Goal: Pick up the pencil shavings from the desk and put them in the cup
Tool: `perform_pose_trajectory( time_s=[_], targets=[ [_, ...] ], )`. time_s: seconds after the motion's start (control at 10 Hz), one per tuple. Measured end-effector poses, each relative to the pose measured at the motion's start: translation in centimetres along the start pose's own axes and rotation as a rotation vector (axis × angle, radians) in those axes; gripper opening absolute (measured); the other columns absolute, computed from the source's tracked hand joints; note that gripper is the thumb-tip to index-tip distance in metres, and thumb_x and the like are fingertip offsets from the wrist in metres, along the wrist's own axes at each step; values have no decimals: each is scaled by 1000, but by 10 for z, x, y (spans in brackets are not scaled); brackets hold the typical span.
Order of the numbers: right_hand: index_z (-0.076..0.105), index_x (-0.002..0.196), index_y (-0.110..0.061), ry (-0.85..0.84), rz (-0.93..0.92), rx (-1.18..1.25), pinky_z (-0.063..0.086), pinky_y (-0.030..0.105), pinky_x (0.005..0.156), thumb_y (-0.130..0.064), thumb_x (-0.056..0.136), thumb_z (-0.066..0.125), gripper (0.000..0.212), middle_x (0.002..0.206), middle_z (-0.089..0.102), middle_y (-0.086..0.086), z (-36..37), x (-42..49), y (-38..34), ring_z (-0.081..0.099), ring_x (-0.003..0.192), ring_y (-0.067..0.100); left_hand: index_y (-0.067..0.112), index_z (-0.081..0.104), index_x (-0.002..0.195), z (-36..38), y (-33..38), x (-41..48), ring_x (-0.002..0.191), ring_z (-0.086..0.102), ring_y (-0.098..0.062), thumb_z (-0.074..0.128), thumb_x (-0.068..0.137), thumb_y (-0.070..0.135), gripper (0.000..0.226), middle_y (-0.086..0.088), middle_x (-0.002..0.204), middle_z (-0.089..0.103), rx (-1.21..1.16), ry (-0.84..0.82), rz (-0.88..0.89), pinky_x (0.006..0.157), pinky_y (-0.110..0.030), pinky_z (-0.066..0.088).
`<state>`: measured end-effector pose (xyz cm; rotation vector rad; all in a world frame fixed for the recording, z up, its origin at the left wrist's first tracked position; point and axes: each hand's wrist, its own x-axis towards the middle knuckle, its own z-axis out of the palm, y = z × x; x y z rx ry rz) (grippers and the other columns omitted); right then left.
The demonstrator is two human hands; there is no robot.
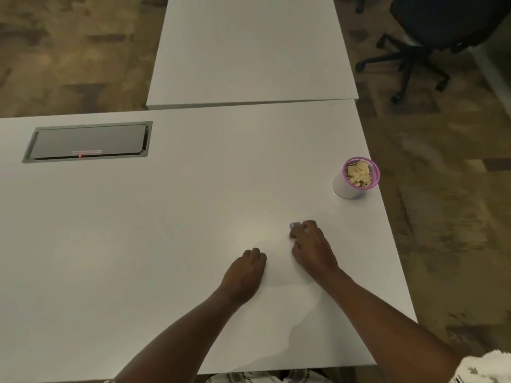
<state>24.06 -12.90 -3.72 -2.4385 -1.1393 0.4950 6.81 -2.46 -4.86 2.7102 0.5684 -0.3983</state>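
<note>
A white cup with a pink rim (349,187) stands near the desk's right edge, holding several pale yellow shavings (359,173). My right hand (312,246) rests on the white desk (138,244) below and left of the cup, fingers curled around a small grey object (294,225) at its fingertips. My left hand (246,270) lies just to the left, fingers curled into a loose fist on the desk, with nothing seen in it. No loose shavings show on the desk surface.
A grey cable hatch (88,141) with a small red light is set into the desk at the far left. A second white table (249,51) adjoins the far edge. A black office chair (431,37) stands on the patterned carpet at the upper right.
</note>
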Motion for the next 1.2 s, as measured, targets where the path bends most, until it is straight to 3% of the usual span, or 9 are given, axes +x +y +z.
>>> perform_pose_trajectory(
  time_s=[0.1, 0.3, 0.6, 0.7, 0.9, 1.2],
  targets=[
    [68, 91, -3, 169, 104, 65, 51, 43, 66, 6, 84, 56, 16, 90, 62, 15, -16, -8, 3, 56, 78, 37, 8, 50, 108, -4, 5, 9, 97, 52, -31, 38, 87, 2, 25, -11, 110, 53, -24, -43, -63, 70, -37, 38],
    [62, 90, -10, 298, 271, 303, 51, 38, 69, -3, 88, 58, 8, 85, 65, 7, -61, -3, 32, 60, 79, 27, 11, 47, 87, -26, 39, 46, 89, 56, -35, 43, 87, 6, 7, -13, 94, 57, -219, -24, -141, 70, -39, 40],
    [60, 106, -20, 550, 332, 451, 45, 18, 62, -10, 88, 59, 21, 100, 69, -2, -136, 53, 71, 63, 81, 17, 3, 64, 84, -127, 134, 169, 81, 63, -30, 50, 88, 7, 15, -11, 86, 71, -650, 319, -219, 70, -37, 51],
    [61, 104, -22, 510, 352, 472, 54, 34, 71, -12, 88, 61, 19, 101, 70, -2, -146, 70, 77, 66, 85, 21, 3, 67, 87, -146, 153, 202, 83, 64, -30, 50, 91, 11, 19, -13, 88, 72, -668, 378, -248, 71, -36, 51],
    [64, 107, -21, 385, 331, 396, 53, 34, 80, -8, 85, 55, 27, 106, 71, 3, -146, 78, 87, 65, 94, 26, 10, 72, 89, -145, 157, 225, 89, 66, -26, 57, 87, 12, 16, -8, 94, 75, -674, 326, -259, 75, -30, 52],
    [67, 107, -13, 400, 168, 231, 52, 31, 76, -12, 85, 64, 22, 104, 67, 7, -121, 39, 70, 65, 90, 26, 13, 70, 89, -122, 111, 174, 90, 66, -25, 59, 88, 22, 14, -5, 95, 73, -621, 331, -330, 77, -33, 53]
  ],
)
